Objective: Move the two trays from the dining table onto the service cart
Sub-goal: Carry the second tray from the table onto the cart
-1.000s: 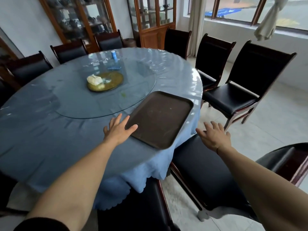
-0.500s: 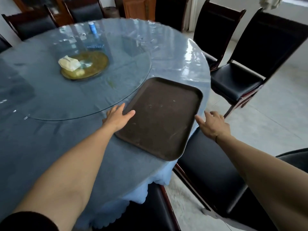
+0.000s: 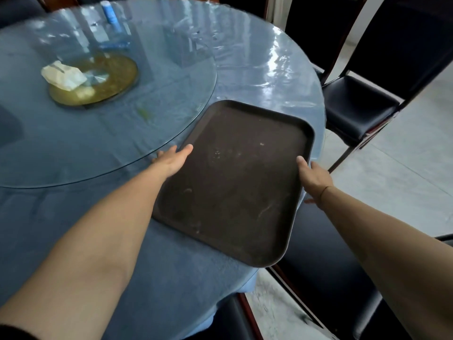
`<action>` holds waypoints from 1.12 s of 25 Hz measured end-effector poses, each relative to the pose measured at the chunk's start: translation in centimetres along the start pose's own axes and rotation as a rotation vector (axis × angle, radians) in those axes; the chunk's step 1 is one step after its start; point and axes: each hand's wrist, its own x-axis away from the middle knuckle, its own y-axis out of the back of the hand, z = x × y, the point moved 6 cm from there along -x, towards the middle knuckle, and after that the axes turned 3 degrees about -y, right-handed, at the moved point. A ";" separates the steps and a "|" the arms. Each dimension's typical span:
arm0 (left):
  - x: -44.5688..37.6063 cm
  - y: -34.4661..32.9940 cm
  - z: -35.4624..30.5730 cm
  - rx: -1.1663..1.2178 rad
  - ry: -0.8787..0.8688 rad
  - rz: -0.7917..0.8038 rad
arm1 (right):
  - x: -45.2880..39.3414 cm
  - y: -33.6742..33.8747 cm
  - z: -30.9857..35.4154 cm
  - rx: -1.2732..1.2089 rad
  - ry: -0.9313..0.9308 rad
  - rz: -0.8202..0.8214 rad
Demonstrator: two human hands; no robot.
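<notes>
Head view shows the brown tray (image 3: 235,182) lying flat on the near right part of the dining table (image 3: 73,217), with its near right corner out over the table edge, above the seat of a black chair (image 3: 326,273). The tray is empty; only some pale marks are on it.

A second ago both your hands were open and apart from the tray, the right one in the air over the chair. Now your left hand (image 3: 172,160) is at the left long edge, thumb on the rim and the fingers going under or beside it. Your right hand (image 3: 312,176) has come to the right long edge, thumb on top of the rim and the other fingers below, out of sight. So both hands are closing on the tray, one on each side, but I cannot tell if the hold is already firm. The tray looks not lifted yet.

For the task, this means the reach is finished and the lift of the first tray is next, in my judgement. Only one tray is in view, and the service cart is not in view, so most of the work is left.

Farther on the table, on the round glass turntable (image 3: 122,114), there is a yellow plate (image 3: 98,77) with a crumpled napkin (image 3: 63,74), and far behind it a blue bottle (image 3: 110,12). They are well apart from the tray and should not disturb the lift. More chairs (image 3: 355,106) stand on the right side; mind them when you turn away.
</notes>
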 end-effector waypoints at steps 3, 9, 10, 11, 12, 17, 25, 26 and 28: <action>-1.7 0.0 -0.2 0.060 0.028 0.024 | -0.3 -1.1 -0.4 -0.179 -0.159 0.095; -2.7 -0.4 -2.3 0.214 0.015 0.088 | -1.1 -1.8 -0.9 -0.290 -0.312 0.236; -2.9 -0.6 -2.5 0.242 0.022 0.130 | -1.2 -1.8 -0.9 -0.293 -0.335 0.251; -2.9 -0.8 -2.7 0.264 0.041 0.172 | -1.3 -1.9 -1.1 -0.302 -0.360 0.262; -3.0 -1.0 -2.8 0.285 0.061 0.201 | -1.4 -1.9 -1.3 -0.306 -0.378 0.276; -3.3 -0.6 -2.0 0.353 0.194 0.201 | -1.4 -1.6 -1.2 -0.320 -0.406 0.296; -0.1 3.2 -2.8 0.325 0.245 0.220 | 0.7 0.5 1.5 -0.326 -0.369 0.291; 0.6 3.8 -2.9 0.323 0.237 0.230 | 1.2 1.1 2.2 -0.330 -0.358 0.288; 1.9 5.1 -3.6 0.346 0.220 0.221 | 2.5 2.4 3.2 -0.330 -0.339 0.280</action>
